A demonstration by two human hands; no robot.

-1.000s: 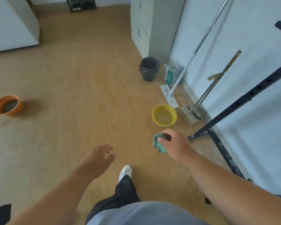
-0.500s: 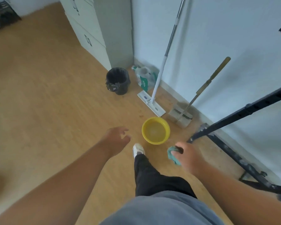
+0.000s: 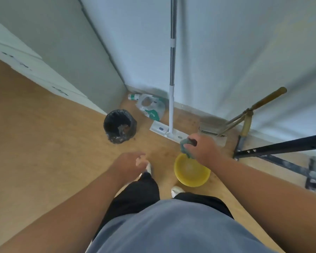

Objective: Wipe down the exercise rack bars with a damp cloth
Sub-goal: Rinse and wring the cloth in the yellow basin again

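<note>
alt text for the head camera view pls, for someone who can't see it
A person's right hand grips a green cloth above a yellow basin on a wood floor; the left hand holds nothing. A mop leans on the wall, a black rack bar at right.

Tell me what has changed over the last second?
The person stepped up to the yellow basin, now at their feet. The right hand carried the green cloth to just above it. The left hand stays empty, the cloth stays gripped, and the rack bar is untouched.
</note>
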